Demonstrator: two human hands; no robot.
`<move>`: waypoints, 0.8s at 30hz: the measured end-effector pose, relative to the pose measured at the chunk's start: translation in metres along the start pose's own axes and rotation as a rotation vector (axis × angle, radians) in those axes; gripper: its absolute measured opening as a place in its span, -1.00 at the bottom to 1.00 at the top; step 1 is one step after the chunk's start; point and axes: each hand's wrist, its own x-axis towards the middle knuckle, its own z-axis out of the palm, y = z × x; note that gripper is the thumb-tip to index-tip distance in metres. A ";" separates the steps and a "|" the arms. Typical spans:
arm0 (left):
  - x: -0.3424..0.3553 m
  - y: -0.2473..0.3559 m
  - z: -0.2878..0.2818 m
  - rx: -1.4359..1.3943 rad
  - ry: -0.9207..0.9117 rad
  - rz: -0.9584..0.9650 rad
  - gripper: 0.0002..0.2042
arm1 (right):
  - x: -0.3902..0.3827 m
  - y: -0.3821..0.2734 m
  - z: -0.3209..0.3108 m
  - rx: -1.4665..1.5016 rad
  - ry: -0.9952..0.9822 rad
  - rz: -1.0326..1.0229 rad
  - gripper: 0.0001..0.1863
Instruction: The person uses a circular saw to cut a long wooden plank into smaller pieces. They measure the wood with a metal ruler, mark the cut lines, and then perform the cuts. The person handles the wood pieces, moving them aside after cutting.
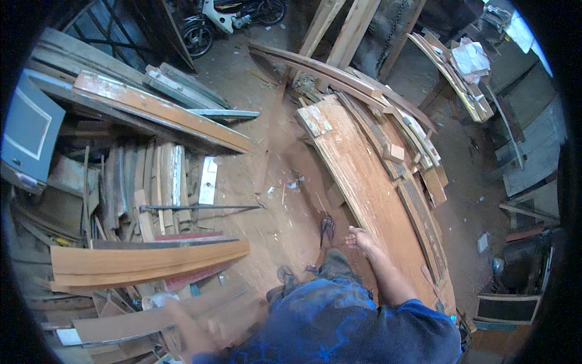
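Note:
My right hand (362, 238) hangs beside the near edge of a long wooden workbench (357, 176), its fingers loosely apart and nothing seen in them. On the left, my left hand (174, 308) is smeared by motion over a stack of boards. Closest to it are a whitish rounded thing (160, 299), too blurred to name, and a long brown board (133, 316). Whether the hand touches either, I cannot tell. Just beyond lies a wide varnished plank (151, 262) with a dark grain line.
Timber strips (364, 121) and a small wood block (395, 152) lie along the bench's far side. A thin dark rod (203, 207) juts from the left pile toward the walkway. Leaning planks (354, 30) and a motorbike (227, 18) stand at the back. Wood scraps litter the floor.

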 end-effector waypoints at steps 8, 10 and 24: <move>-0.261 0.128 0.115 -0.025 -1.079 0.076 -0.60 | 0.227 -0.222 -0.119 -0.371 0.117 -0.568 -0.54; -0.281 0.179 0.136 -0.018 -1.171 0.121 -0.61 | 0.281 -0.296 -0.144 -0.465 0.387 -1.029 -0.51; -0.304 0.375 0.119 0.011 -1.011 0.124 -0.72 | 0.491 -0.630 -0.233 -0.951 0.063 -0.546 0.21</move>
